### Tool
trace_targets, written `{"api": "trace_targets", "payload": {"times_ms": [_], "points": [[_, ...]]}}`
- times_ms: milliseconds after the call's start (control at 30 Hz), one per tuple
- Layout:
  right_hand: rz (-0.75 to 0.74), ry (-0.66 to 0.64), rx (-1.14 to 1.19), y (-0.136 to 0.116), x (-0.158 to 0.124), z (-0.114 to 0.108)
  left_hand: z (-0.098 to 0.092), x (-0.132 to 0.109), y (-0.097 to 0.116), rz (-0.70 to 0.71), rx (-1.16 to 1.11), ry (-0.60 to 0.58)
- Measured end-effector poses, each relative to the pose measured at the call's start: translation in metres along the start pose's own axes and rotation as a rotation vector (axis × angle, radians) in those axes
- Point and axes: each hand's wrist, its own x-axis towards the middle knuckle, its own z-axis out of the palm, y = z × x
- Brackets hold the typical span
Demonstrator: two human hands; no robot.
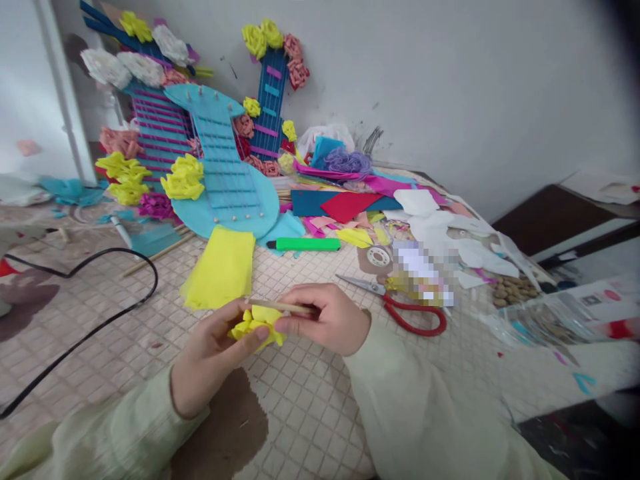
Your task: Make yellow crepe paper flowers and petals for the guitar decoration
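Between my hands, above the table's front, is a yellow crepe-paper flower (265, 325) with ruffled petals. My left hand (215, 350) is closed around its left side, thumb across the petals. My right hand (323, 319) pinches a thin wooden stick (280, 306) that lies across the flower's upper edge; its fingertips also touch the yellow paper. A stack of flat yellow crepe paper (220, 267) lies just beyond my left hand. Red-handled scissors (415, 317) rest to the right of my right hand, blades partly apart.
A green marker (307, 245) lies behind the yellow sheets. A light-blue guitar-shaped craft (225, 180) with strings and paper flowers leans at the back left. A black cable (115, 307) curves across the left side. Paper scraps (350, 207) and purple yarn (349, 162) cover the back.
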Motion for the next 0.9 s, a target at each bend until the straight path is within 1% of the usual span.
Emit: {"api": "trace_targets", "payload": {"times_ms": [100, 233, 467, 633, 700, 767, 900], "points": [[0.006, -0.009, -0.014, 0.002, 0.001, 0.0, 0.001, -0.002, 0.001, 0.0, -0.015, -0.028], [0.005, 0.018, -0.047, 0.003, 0.001, 0.002, 0.002, -0.003, 0.001, 0.005, -0.026, -0.038], [0.03, 0.072, -0.12, -0.001, -0.001, 0.005, 0.006, -0.002, 0.009, 0.067, 0.024, 0.017], [-0.008, 0.085, -0.2, 0.001, -0.001, 0.005, 0.004, -0.003, 0.0, 0.116, 0.004, 0.037], [-0.036, 0.089, -0.224, 0.003, -0.001, 0.006, 0.002, -0.002, -0.002, 0.126, 0.04, 0.031], [-0.054, 0.088, -0.236, 0.005, -0.001, 0.008, 0.0, -0.001, -0.002, 0.116, 0.097, 0.035], [-0.039, 0.081, -0.258, 0.007, -0.001, 0.01, -0.001, 0.002, 0.003, 0.117, 0.15, 0.094]]}}
